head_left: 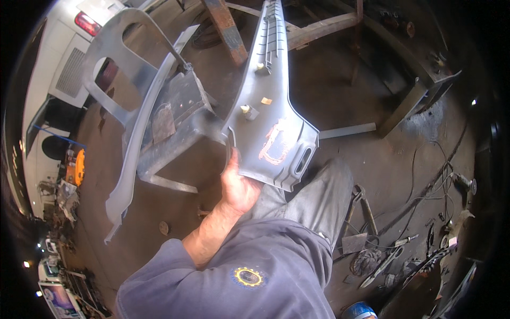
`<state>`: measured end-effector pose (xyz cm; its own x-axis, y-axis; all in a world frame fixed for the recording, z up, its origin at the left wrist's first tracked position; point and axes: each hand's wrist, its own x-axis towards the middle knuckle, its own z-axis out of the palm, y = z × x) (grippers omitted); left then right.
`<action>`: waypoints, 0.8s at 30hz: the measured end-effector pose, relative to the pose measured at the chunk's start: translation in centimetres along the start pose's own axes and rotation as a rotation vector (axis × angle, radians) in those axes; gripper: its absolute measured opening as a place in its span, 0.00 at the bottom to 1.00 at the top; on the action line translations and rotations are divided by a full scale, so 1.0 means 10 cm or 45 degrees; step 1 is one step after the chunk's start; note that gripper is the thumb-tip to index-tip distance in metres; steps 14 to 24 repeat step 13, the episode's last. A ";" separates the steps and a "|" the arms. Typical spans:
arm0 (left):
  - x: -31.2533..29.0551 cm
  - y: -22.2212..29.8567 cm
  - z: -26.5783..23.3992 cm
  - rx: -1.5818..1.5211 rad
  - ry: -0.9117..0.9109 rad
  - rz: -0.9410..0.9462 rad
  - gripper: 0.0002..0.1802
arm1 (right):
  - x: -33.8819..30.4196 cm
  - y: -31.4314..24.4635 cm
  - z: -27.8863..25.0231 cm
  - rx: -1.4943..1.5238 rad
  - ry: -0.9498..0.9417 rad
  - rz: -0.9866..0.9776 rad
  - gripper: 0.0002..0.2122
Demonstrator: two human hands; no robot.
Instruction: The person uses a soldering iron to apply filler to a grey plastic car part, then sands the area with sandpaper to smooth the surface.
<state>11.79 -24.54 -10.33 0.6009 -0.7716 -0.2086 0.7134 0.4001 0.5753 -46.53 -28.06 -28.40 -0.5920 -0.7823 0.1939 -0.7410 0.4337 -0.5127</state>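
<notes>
A long grey plastic car trim panel lies tilted in front of me, broad end toward my lap and narrow ribbed end pointing away. My left hand is closed on its near left edge, thumb up along the side and fingers hidden underneath. Its upper face carries two pale clips, a small orange-yellow tag and a rough pinkish patch. A slotted opening shows at the near right corner. My right hand is out of sight.
Left of the panel stands a worn grey plastic chair, with another long grey trim strip leaning on it. A rusty metal frame is at the far side. Pliers-like tools, shears and cables litter the floor at right.
</notes>
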 end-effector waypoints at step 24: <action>0.05 0.03 -0.03 -0.049 -0.040 0.021 0.35 | -1.37 -3.03 1.10 0.046 -1.227 -0.861 0.20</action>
